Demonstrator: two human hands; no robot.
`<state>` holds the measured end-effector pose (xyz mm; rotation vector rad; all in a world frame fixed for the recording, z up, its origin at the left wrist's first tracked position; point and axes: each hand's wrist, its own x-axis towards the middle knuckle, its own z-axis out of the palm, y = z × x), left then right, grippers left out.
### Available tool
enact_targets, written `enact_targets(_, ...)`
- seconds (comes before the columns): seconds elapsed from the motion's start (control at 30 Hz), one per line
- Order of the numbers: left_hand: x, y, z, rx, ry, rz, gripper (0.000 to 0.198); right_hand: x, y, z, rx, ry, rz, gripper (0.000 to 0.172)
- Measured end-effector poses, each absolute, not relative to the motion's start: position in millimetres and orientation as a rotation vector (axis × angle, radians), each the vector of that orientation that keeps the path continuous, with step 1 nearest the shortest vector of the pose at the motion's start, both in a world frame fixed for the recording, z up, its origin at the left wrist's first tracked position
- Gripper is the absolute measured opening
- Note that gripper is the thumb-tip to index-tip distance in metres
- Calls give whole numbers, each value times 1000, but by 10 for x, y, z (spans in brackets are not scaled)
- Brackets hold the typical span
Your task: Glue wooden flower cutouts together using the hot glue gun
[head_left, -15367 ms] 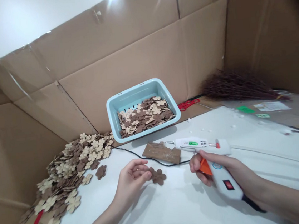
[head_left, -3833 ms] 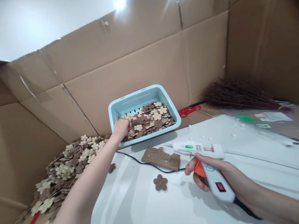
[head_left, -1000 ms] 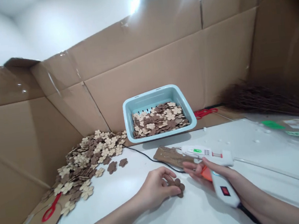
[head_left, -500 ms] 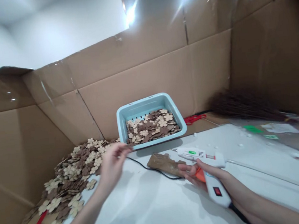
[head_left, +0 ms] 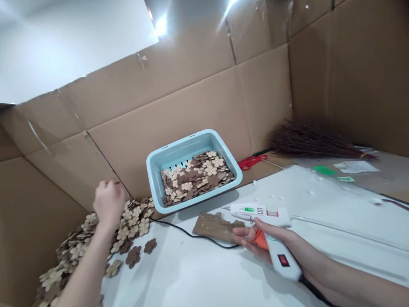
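My right hand (head_left: 284, 243) grips a white hot glue gun (head_left: 285, 257) with an orange trigger. Its nozzle points left, and a long clear glue stick (head_left: 362, 238) runs out of its back. Below the nozzle a brown, torn-edged piece (head_left: 213, 226) lies on the white table (head_left: 190, 288). My left hand (head_left: 109, 204) is raised above a heap of beige and brown felt flowers (head_left: 89, 240). Its fingers are curled closed; what they hold, if anything, is hidden. Two brown flowers (head_left: 133, 256) lie apart at the heap's right edge.
A light blue basket (head_left: 157, 188) of flowers stands at the back. Red scissors (head_left: 252, 162) and a bundle of dark twigs (head_left: 309, 139) lie to its right. A black cord (head_left: 184, 232) crosses the table. Cardboard walls (head_left: 184, 101) enclose the area.
My left hand has moved left and up, from in front of the basket to over the flower heap. Brown flowers now lie on the table beside the heap. The glue gun stays in my right hand.
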<state>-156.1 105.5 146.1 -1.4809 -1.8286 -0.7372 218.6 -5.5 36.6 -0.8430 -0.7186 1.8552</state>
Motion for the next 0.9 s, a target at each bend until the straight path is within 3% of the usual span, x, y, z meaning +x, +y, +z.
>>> enact_targets(0.2, -166, 1292, 994, -2065, -1487, -634, 25, 2206, -22, 280, -812, -666, 1846, 35)
enact_targets(0.37, 570, 1587, 895, -2332, -1428, -505, 15, 2248, 32, 237, -737, -631, 1846, 34)
enact_targets(0.7, 487, 1924, 935, -2652, -1799, -330, 31, 2309, 78, 250, -636, -683, 1831, 36)
enact_targets(0.8, 489, 1895, 947, -2727, -1823, -439, 31, 2321, 72, 248, -662, -679, 1819, 37)
enact_targets(0.9, 466, 1804, 1023, -2735, -1775, -715, 18, 2324, 50, 285, -676, -688, 1805, 36)
